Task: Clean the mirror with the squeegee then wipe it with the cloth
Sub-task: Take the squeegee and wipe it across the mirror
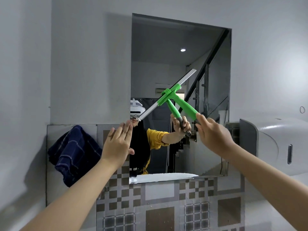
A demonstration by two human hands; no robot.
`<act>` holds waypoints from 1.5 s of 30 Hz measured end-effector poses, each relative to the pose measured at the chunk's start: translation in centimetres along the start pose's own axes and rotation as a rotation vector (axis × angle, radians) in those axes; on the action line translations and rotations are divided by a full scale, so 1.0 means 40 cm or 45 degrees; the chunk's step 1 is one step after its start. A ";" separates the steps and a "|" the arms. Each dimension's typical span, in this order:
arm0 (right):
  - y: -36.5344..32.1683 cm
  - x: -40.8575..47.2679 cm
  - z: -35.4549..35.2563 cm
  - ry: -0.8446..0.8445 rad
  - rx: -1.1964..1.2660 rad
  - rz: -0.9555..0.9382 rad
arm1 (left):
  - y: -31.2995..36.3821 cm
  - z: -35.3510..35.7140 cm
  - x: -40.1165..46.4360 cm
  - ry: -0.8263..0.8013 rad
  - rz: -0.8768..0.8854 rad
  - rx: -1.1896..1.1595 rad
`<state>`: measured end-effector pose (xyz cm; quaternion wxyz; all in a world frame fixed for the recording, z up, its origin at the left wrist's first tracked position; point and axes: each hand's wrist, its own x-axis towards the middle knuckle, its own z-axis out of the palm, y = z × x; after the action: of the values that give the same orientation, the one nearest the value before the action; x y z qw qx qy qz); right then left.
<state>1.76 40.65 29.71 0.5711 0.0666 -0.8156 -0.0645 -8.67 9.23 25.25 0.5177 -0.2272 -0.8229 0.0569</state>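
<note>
A rectangular mirror point(166, 52) hangs on the grey wall. My right hand point(213, 135) grips the lower end of a green squeegee point(186, 106), whose long metal blade lies slanted against the glass near the mirror's middle. The squeegee's reflection shows just left of the handle. My left hand point(117, 144) rests flat, fingers apart, on the mirror's left edge and holds nothing. A dark blue checked cloth point(73, 155) hangs on the wall left of the mirror, apart from both hands.
A white dispenser point(270, 147) is mounted on the wall right of the mirror. Patterned tiles point(158, 205) cover the wall below. The mirror reflects a person in a yellow top and a staircase.
</note>
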 end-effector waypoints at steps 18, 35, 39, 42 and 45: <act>0.248 -0.177 -0.083 0.014 0.126 0.221 | 0.012 -0.008 0.000 -0.011 0.024 0.008; 0.000 -0.165 -0.111 -0.125 0.633 0.912 | 0.021 -0.015 0.001 -0.073 0.003 -0.030; -0.022 -0.157 -0.119 -0.111 0.684 0.939 | 0.020 -0.014 0.001 -0.057 0.010 -0.037; -0.048 -0.150 -0.120 -0.087 0.745 0.979 | 0.018 -0.012 -0.001 -0.055 0.006 -0.044; -0.079 -0.139 -0.116 -0.072 0.811 1.025 | 0.018 -0.010 -0.002 -0.058 0.003 -0.048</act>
<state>8.13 38.41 25.58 0.4797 -0.0838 -0.7709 0.4106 -8.09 9.79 25.13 0.4942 -0.2364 -0.8352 0.0473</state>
